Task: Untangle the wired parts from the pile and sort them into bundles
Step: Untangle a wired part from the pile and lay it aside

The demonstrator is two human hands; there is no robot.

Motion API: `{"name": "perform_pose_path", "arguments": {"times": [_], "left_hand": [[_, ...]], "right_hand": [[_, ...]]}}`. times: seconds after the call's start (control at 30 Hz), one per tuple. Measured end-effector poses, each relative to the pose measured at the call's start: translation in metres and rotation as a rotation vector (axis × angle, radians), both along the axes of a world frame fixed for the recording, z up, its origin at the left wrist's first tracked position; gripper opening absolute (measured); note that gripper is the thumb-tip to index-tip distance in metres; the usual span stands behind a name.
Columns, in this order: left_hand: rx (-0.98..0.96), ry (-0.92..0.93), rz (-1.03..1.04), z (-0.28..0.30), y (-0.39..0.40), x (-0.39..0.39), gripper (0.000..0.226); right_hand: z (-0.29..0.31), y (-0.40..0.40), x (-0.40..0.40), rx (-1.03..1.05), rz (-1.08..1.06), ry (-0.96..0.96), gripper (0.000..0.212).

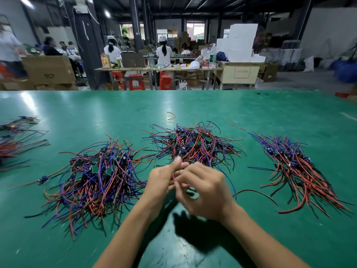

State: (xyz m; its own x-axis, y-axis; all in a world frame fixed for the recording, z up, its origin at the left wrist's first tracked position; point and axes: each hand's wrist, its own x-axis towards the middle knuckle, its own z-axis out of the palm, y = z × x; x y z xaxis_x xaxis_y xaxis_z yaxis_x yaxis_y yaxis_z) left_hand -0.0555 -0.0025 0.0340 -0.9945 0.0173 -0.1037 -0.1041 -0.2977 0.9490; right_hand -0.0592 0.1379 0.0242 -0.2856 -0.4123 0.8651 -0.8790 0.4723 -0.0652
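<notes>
Working one wired part loose at the near edge of the central tangled pile of red, blue and black wired parts with small green boards [193,146]. Left hand [164,180]: fingers curled, thumb up, pinching a thin red wire; grip closed on it. Right hand [204,187]: fingers curled close against the left, apparently on the same wire, though blur hides the exact hold.

Handling advice: draw one lead at a time, slowly, holding the pile-side strands down so neighbouring parts do not drag along; follow the wire to its board before lifting.

Holdings on the green matte work surface [193,105]:
- loose heap of mixed-colour wired parts [92,176], left of hands;
- aligned bundle of wired parts, leads combed one way [297,167], right;
- further blurred bundles at far left edge [13,140].

Containers: none on this surface; brown cardboard boxes [48,69] stand beyond it, contents not visible.
</notes>
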Motion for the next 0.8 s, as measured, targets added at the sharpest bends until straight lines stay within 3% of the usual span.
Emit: {"name": "perform_pose_path", "arguments": {"times": [0.07,0.13,0.2,0.3,0.4,0.5,0.63,0.8], "left_hand": [[-0.026,0.005,-0.006,-0.003,-0.004,0.000,0.019],[-0.056,0.022,0.008,-0.006,-0.008,-0.001,0.016],[-0.094,0.061,-0.013,-0.004,-0.012,-0.002,0.018],[-0.160,0.159,-0.134,-0.001,-0.017,0.000,0.028],[-0.251,0.250,-0.335,-0.002,-0.017,0.005,0.025],[-0.305,0.262,-0.423,-0.004,-0.011,0.010,0.023],[-0.321,0.248,-0.399,-0.006,-0.009,0.010,0.024],[-0.301,0.242,-0.328,-0.007,-0.018,0.006,0.030]], "right_hand": [[-0.006,-0.007,0.005,0.048,0.059,-0.048,0.027],[-0.009,-0.005,0.008,-0.083,0.058,-0.248,0.044],[-0.005,0.000,0.006,-0.319,-0.055,-0.558,0.064],[0.002,0.008,-0.010,-0.439,-0.196,-1.080,0.073],[0.007,0.014,-0.019,-0.692,-0.019,-1.464,0.066],[0.011,0.018,-0.019,-0.843,0.147,-1.588,0.046],[0.015,0.020,-0.013,-0.774,0.235,-1.614,0.020],[0.020,0.024,-0.011,-0.803,0.331,-1.605,0.032]]}}
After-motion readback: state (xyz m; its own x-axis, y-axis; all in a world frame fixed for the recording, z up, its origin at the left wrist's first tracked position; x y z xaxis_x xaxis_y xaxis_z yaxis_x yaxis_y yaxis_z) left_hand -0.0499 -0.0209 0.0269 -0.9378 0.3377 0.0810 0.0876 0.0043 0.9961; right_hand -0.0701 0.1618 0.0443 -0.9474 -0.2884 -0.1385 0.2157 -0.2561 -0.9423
